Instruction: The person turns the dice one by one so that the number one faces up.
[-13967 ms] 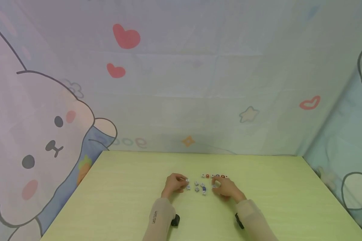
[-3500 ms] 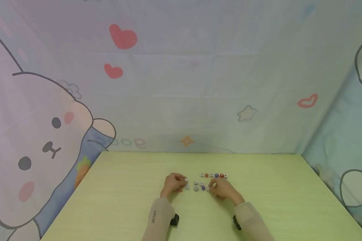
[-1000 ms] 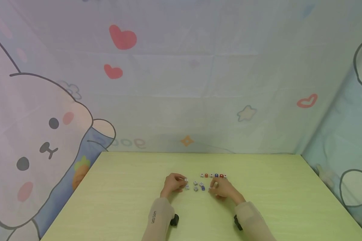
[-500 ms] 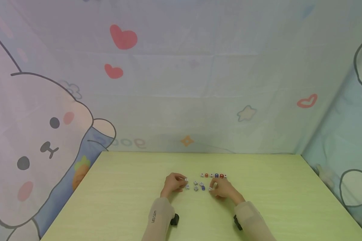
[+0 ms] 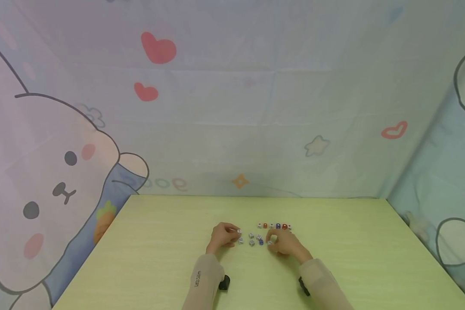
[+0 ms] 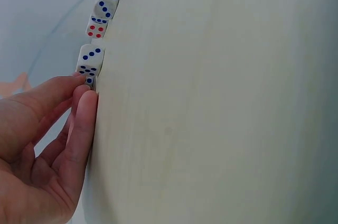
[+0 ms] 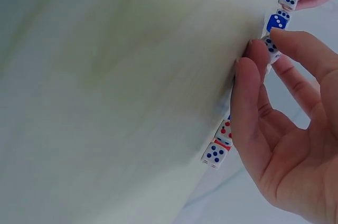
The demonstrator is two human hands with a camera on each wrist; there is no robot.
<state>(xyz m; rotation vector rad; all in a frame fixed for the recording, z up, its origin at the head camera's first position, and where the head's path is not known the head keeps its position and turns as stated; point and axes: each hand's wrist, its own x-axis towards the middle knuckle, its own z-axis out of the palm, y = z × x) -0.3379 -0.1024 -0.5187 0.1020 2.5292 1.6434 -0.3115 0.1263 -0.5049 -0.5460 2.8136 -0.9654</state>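
My left hand (image 5: 222, 236) rests at the left end of a cluster of small dice. Its thumb and fingertips pinch a white die (image 6: 90, 81) with a blue pip. Beside that hand lies another white die (image 5: 240, 241). On the cluster's right side, my right hand (image 5: 286, 242) pinches a white die with blue pips (image 7: 271, 47) between thumb and fingertips. Just left of the right fingertips in the head view is a blue die (image 5: 261, 242) with white pips. Several white dice (image 5: 251, 236) lie between the hands.
Behind the right hand runs a row of white, red and blue dice, including a red die (image 5: 265, 225) and a blue die (image 5: 278, 226). The pale yellow-green table (image 5: 170, 241) reaches back to a printed cloth backdrop (image 5: 232, 142).
Since the earliest frame, a white die in front of the blue die has left that spot. My right hand has shifted slightly left, now holding a white die. The left hand stays put.
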